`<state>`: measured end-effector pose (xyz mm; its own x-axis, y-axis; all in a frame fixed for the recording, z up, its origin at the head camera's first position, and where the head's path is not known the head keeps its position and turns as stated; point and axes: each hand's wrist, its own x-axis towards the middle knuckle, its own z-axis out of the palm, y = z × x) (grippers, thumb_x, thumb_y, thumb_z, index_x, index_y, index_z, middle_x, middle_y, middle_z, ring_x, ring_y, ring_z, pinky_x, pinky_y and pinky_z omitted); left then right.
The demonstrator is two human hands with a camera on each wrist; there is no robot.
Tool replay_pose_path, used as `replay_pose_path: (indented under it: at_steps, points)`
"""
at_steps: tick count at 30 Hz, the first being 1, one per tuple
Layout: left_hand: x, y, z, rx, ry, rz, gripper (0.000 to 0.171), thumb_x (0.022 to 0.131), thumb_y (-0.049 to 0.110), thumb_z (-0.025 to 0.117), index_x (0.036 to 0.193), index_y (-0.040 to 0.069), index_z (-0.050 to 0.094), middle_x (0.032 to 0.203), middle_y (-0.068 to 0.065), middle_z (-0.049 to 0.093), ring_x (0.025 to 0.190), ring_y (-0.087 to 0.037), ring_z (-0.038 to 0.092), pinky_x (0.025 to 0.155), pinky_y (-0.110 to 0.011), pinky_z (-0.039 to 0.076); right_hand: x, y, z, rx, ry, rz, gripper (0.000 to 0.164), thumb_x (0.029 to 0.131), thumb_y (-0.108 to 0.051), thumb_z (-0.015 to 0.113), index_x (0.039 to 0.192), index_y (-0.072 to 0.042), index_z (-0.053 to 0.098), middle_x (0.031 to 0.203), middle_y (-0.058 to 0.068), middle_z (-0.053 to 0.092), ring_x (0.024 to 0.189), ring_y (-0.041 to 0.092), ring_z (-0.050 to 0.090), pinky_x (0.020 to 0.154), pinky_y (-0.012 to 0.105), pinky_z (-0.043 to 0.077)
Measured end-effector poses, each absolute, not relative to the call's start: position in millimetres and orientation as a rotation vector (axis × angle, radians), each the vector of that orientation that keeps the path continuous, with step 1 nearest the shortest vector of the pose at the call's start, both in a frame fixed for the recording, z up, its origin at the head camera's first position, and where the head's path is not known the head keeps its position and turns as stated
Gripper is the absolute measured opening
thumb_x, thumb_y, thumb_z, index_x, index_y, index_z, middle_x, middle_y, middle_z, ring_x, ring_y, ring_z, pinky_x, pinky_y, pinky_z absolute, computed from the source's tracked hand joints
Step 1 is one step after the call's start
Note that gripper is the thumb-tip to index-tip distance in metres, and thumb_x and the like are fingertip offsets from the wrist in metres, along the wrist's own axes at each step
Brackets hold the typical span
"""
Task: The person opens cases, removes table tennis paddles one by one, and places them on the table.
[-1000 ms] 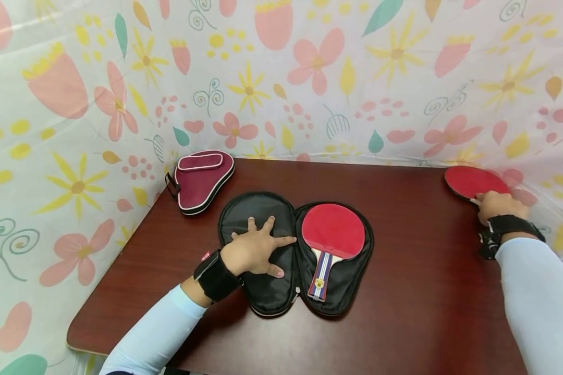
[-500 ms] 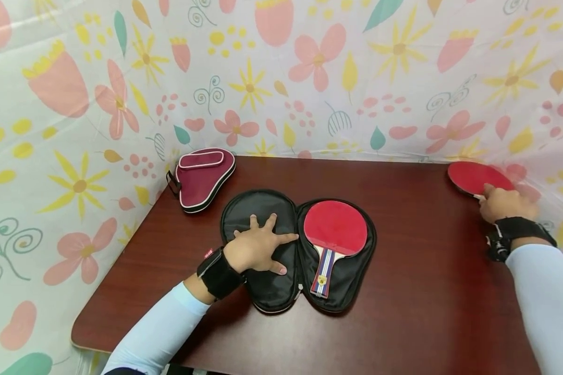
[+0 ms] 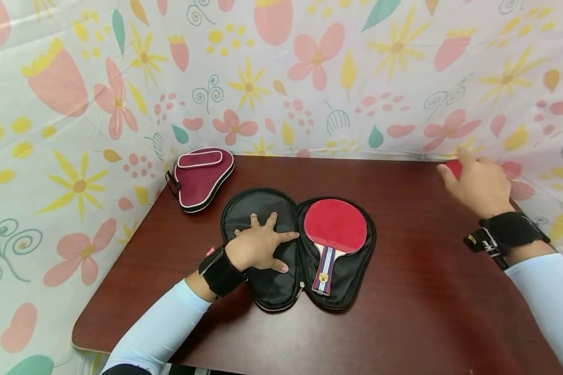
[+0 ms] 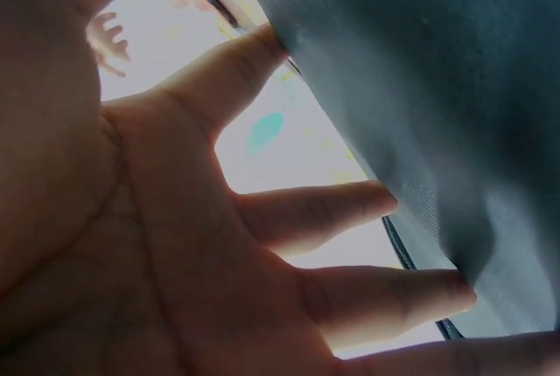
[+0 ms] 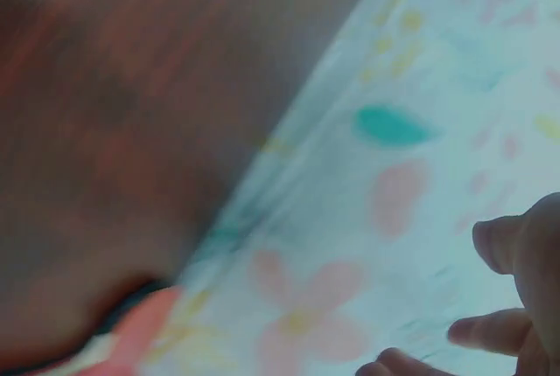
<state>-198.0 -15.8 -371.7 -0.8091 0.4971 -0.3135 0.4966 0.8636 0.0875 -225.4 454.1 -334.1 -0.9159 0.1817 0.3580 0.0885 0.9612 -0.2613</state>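
Note:
A black zip case [image 3: 262,203] lies unfolded on the table. My left hand [image 3: 258,247] rests on its left half with fingers spread. In the left wrist view, the fingertips of the left hand [image 4: 175,192] touch the dark lining [image 4: 420,70]. A red table tennis paddle [image 3: 335,224] with a striped handle lies in the right half. At the far right, my right hand [image 3: 483,185] is over a second red paddle [image 3: 454,167], covering most of it. This paddle [image 5: 144,332] shows partly at the lower left of the right wrist view, apart from the loosely extended fingers.
A maroon paddle case [image 3: 202,179] with white piping and a black strap lies at the back left. The brown table [image 3: 417,291] meets a flower-printed sheet [image 3: 262,78] at the back and left.
My right hand has let go of the second paddle's handle; its fingers have straightened and it has moved up and left over the blade. The left hand stays on the black case.

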Motion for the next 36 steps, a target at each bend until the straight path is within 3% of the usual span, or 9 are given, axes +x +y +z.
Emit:
replay_pose_path:
  at_steps: [4, 9, 14, 23, 27, 36]
  points:
    - [-198, -15, -373, 0.741, 2.711, 0.005, 0.083, 0.081, 0.057, 0.079, 0.154, 0.049, 0.041, 0.169, -0.016, 0.016, 0.146, -0.063, 0.015, 0.093, -0.082, 0.036, -210, 410, -319, -0.064, -2.629, 0.293, 0.064, 0.1, -0.049, 0.057, 0.145, -0.004, 0.049, 0.111, 0.041, 0.056, 0.089, 0.067, 0.051, 0.056, 0.074, 0.038]
    - [-199, -15, -373, 0.748, 2.717, -0.006, 0.083, 0.081, 0.058, 0.079, 0.154, 0.049, 0.041, 0.169, -0.017, 0.018, 0.145, -0.064, 0.017, 0.091, -0.082, 0.037, -190, 363, -312, 0.082, -2.624, 0.265, 0.069, 0.1, -0.048, 0.059, 0.151, -0.004, 0.047, 0.118, 0.041, 0.057, 0.094, 0.062, 0.055, 0.062, 0.074, 0.042]
    - [-198, -16, -373, 0.749, 2.72, -0.004, 0.083, 0.081, 0.058, 0.08, 0.154, 0.049, 0.042, 0.169, -0.017, 0.019, 0.145, -0.064, 0.018, 0.091, -0.082, 0.038, -174, 328, -320, 0.225, -2.57, 0.271, 0.069, 0.096, -0.047, 0.066, 0.148, -0.004, 0.052, 0.096, 0.03, 0.062, 0.075, 0.047, 0.06, 0.052, 0.06, 0.045]
    - [-196, -15, -371, 0.752, 2.723, 0.006, 0.083, 0.081, 0.058, 0.08, 0.154, 0.048, 0.042, 0.168, -0.018, 0.019, 0.145, -0.064, 0.018, 0.092, -0.082, 0.037, -148, 272, -341, 0.353, -2.607, 0.226, 0.074, 0.09, -0.052, 0.072, 0.147, -0.007, 0.055, 0.077, 0.012, 0.059, 0.052, 0.02, 0.048, 0.041, 0.037, 0.041]
    - [-197, -15, -373, 0.754, 2.725, 0.01, 0.082, 0.081, 0.058, 0.079, 0.154, 0.049, 0.042, 0.169, -0.018, 0.019, 0.145, -0.064, 0.018, 0.092, -0.082, 0.037, -141, 253, -350, 0.413, -2.632, 0.224, 0.075, 0.089, -0.051, 0.073, 0.146, -0.006, 0.055, 0.064, 0.006, 0.053, 0.045, 0.015, 0.04, 0.04, 0.031, 0.038]
    - [-197, -16, -374, 0.738, 2.724, -0.028, 0.083, 0.08, 0.061, 0.078, 0.154, 0.05, 0.041, 0.169, -0.017, 0.019, 0.145, -0.062, 0.019, 0.092, -0.08, 0.038, -134, 219, -380, 0.508, -2.716, 0.194, 0.076, 0.09, -0.057, 0.07, 0.146, -0.007, 0.057, 0.083, 0.016, 0.064, 0.037, 0.013, 0.033, 0.039, 0.027, 0.038]
